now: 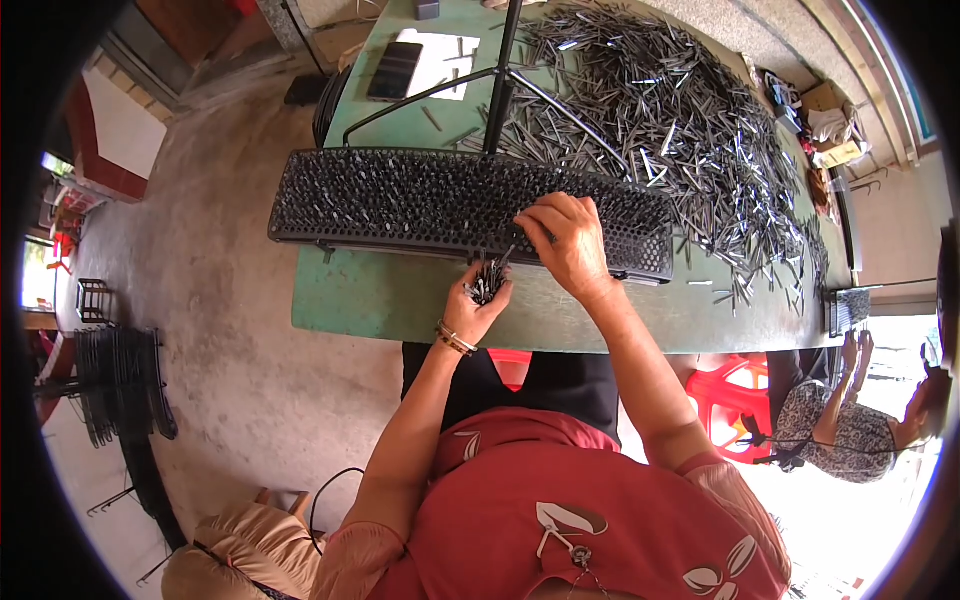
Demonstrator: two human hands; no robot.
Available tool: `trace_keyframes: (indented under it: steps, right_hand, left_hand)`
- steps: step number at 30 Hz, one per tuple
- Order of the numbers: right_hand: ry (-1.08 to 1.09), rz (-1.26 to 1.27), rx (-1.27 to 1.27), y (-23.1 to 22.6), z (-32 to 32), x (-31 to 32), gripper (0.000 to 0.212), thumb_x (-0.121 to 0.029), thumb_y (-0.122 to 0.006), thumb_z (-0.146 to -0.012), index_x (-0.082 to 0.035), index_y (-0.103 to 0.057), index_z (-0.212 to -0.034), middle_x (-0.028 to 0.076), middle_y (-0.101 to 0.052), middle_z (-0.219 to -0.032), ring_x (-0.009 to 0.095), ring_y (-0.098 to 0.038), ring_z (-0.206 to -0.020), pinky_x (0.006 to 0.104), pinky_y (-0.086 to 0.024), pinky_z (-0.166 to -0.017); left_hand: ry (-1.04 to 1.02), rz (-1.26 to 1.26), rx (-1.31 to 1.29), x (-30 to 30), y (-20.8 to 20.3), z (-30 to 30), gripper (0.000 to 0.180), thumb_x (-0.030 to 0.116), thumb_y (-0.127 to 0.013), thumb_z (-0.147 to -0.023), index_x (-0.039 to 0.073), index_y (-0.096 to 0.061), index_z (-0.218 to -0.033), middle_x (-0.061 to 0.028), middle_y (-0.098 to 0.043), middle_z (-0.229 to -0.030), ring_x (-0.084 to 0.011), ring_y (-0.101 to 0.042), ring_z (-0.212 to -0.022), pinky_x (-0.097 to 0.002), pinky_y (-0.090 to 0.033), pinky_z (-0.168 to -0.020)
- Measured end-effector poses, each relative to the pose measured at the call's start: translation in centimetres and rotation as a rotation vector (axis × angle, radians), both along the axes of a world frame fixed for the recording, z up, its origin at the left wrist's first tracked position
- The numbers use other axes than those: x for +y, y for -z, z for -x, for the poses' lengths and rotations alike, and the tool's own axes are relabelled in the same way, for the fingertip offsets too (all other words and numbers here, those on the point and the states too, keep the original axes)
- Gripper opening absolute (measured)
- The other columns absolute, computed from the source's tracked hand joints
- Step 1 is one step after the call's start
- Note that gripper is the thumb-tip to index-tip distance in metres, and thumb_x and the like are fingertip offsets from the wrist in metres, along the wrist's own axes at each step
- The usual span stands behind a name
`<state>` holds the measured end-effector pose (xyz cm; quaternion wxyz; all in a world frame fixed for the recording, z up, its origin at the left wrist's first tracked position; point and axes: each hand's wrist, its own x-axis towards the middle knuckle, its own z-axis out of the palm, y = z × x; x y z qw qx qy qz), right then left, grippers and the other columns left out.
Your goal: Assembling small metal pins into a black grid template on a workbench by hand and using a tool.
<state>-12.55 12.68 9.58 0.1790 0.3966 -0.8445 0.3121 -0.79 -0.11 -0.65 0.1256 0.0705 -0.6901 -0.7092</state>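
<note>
A long black perforated rack (655,243) spans the table in front of me, most of its holes filled with thin dark upright pieces. Just below its front edge, my left hand (474,308) is closed around a bunch of thin dark metal strips (488,283). My right hand (566,238) is at the rack's front edge, right of its middle, with thumb and fingers pinched together. A thin strip (513,246) shows at those fingertips; its far end is hard to make out. A black metal stand (500,105) rises behind the rack, with rods running down to it.
A large heap of loose dark strips (690,130) covers the green table's (400,305) right and far side. A phone (395,71) lies by white paper (440,60) at far left. Another person (840,425) works at the right near a red stool (728,405). Black racks (122,385) stand at left.
</note>
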Motion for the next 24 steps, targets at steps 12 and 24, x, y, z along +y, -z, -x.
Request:
trace_keyframes:
  steps: [12,24]
  right_hand:
    - [0.111,0.041,-0.325,-3.9,0.2,3.0,0.013,-0.011,-0.063,-0.086,-0.001,-0.063,-0.094,0.012,-0.066,-0.086,0.03,-0.061,-0.076,0.0358,-0.046,-0.074]
    - [0.081,0.091,-0.227,-1.4,0.3,2.8,0.011,-0.009,-0.064,-0.085,-0.002,-0.063,-0.093,0.01,-0.066,-0.088,0.03,-0.06,-0.081,0.0371,-0.046,-0.074]
  left_hand:
    - [-0.087,-0.147,0.105,0.6,0.3,-0.4,0.018,0.002,-0.068,-0.083,0.002,-0.059,-0.099,0.0005,-0.063,-0.085,-0.0049,-0.056,-0.071,-0.0215,-0.047,-0.062]
    - [-0.089,0.072,0.011,0.6,0.7,-0.2,0.018,0.001,-0.068,-0.082,0.0,-0.06,-0.099,0.0002,-0.064,-0.086,-0.0055,-0.058,-0.075,-0.0214,-0.048,-0.067]
